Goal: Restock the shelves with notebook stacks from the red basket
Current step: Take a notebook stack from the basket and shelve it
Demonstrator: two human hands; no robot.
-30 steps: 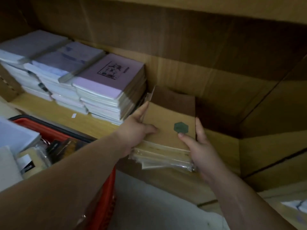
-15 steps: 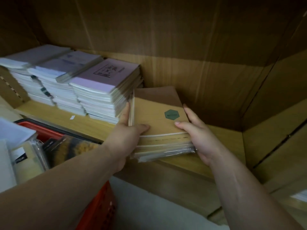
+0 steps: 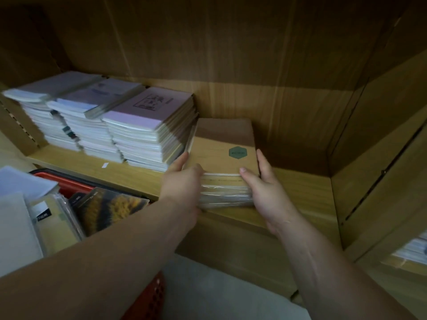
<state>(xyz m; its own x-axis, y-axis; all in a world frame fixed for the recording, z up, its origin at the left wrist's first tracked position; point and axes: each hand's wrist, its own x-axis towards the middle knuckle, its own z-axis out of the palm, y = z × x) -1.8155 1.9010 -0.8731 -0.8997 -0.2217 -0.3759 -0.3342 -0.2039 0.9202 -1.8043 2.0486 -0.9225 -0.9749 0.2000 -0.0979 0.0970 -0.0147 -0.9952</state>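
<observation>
A stack of brown kraft notebooks (image 3: 223, 148) with a green hexagon mark on top lies on the wooden shelf (image 3: 300, 190), right beside the pink-covered stacks. My left hand (image 3: 182, 181) grips its left near corner, thumb on the cover and fingers along the side. My right hand (image 3: 263, 188) holds the right near corner the same way. The red basket (image 3: 76, 184) sits at lower left under my left forearm, with wrapped notebooks and paper pads inside.
Three tall stacks of white and pink notebooks (image 3: 147, 125) fill the left part of the shelf. A wooden divider wall (image 3: 369, 144) closes the shelf on the right, with bare board between it and the brown stack. Another shelf with stacked pads (image 3: 413, 249) shows at lower right.
Both hands have pushed the brown stack further onto the shelf and up against the pink stack. It now lies flat on the board rather than hanging over the front edge.
</observation>
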